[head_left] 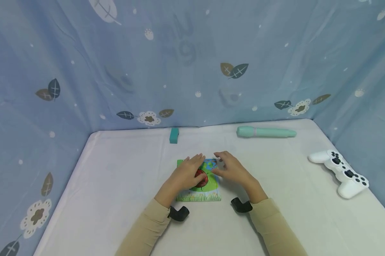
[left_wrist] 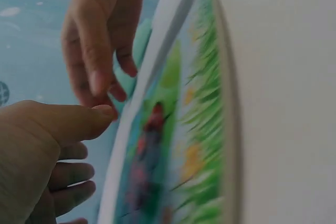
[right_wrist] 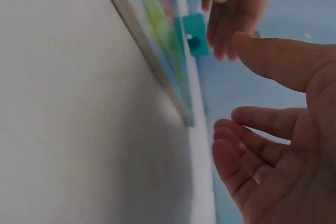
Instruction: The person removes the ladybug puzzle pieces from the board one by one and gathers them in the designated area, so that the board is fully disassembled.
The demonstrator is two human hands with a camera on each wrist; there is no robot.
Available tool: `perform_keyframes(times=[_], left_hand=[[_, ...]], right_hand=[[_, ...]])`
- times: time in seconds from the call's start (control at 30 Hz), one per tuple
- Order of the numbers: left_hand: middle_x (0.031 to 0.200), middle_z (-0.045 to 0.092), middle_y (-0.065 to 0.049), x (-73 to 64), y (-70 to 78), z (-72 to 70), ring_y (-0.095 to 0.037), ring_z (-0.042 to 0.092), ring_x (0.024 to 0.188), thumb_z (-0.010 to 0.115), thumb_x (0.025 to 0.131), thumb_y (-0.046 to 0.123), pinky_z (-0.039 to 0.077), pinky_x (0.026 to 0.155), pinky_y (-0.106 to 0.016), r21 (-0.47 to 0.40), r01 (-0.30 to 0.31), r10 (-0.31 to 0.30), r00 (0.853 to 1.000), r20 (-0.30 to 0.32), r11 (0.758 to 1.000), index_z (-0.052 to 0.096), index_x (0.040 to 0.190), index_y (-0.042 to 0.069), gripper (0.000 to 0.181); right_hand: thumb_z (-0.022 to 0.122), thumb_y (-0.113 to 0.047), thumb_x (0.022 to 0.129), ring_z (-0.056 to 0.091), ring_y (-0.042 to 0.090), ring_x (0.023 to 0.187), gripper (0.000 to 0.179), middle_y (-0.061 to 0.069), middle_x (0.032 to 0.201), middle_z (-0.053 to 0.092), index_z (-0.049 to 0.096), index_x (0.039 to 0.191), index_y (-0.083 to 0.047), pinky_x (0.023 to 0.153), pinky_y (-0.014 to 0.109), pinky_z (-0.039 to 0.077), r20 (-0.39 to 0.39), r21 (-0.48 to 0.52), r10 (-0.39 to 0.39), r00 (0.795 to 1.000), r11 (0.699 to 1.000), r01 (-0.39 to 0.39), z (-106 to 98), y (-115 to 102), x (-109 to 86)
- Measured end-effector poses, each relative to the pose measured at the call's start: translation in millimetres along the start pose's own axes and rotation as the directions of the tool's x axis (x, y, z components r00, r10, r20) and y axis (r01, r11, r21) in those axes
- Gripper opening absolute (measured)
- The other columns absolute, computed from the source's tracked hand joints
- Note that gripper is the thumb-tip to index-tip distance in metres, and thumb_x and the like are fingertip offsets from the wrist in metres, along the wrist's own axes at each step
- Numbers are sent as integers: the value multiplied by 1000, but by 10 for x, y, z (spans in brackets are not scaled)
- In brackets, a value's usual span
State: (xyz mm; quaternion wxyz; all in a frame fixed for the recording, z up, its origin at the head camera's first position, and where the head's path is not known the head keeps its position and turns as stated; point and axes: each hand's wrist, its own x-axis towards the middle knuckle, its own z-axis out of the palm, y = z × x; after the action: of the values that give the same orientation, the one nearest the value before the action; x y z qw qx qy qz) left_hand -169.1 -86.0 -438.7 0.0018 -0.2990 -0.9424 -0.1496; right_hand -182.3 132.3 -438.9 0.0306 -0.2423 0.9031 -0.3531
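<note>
A thin square picture board [head_left: 199,197], with a red round bug on green and a grass strip along its near edge, lies flat on the white table. Over its left part is my left hand [head_left: 185,175], fingers extended and together, thumb apart, hiding some of the picture. At the board's right edge my right hand [head_left: 233,171] hovers with loosely bent fingers and nothing in its grasp. The left wrist view shows a gap between my left hand [left_wrist: 37,145] and the board's face [left_wrist: 205,124]. In the right wrist view, my right palm [right_wrist: 294,150] holds nothing.
Behind the board, a small teal block [head_left: 174,136] stands near the table's back edge. A long mint-green rod-like object [head_left: 266,132], thicker at its left end, lies at the back right. A white game controller [head_left: 341,174] rests by the right edge. Patterned blue cloth [head_left: 192,96] surrounds the table.
</note>
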Motion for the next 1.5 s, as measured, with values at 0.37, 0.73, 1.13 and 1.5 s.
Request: perform_keyframes(times=[0.37, 0.73, 1.13, 1.5], left_hand=[[146, 43, -13, -46, -41, 350, -24, 39, 137, 60, 92, 40, 33, 114, -42, -62, 6, -13, 993, -114, 998, 48, 138, 1, 62], [149, 39, -14, -44, -47, 336, -25, 34, 140, 62, 90, 41, 30, 116, -41, -113, 51, -63, 991, -114, 992, 46, 138, -3, 67], [150, 36, -15, -44, -57, 334, -28, 33, 140, 61, 90, 43, 31, 115, -43, -89, 60, -70, 991, -113, 994, 43, 139, -5, 71], [148, 39, -15, -87, -60, 371, -28, 36, 138, 61, 90, 43, 32, 114, -40, -81, 59, -70, 988, -137, 995, 44, 139, -4, 71]], right_hand=[[77, -22, 80, 50, 24, 104, 56, 15, 119, 48, 54, 126, 2, 92, 43, 48, 21, 7, 1, 1000, 1000, -2, 194, 65, 12], [76, -19, 81, 45, 25, 108, 52, 15, 120, 43, 51, 122, 1, 96, 45, 44, 26, 69, 3, 1000, 998, -5, 250, 99, 26], [73, -8, 82, 48, 22, 93, 44, 12, 108, 52, 52, 119, 1, 76, 31, 43, -57, 143, 29, 998, 990, -21, 260, 127, 41], [71, -10, 84, 59, 21, 94, 40, 10, 111, 60, 58, 122, -4, 79, 35, 53, -95, 122, -6, 995, 992, 18, 297, 163, 8]])
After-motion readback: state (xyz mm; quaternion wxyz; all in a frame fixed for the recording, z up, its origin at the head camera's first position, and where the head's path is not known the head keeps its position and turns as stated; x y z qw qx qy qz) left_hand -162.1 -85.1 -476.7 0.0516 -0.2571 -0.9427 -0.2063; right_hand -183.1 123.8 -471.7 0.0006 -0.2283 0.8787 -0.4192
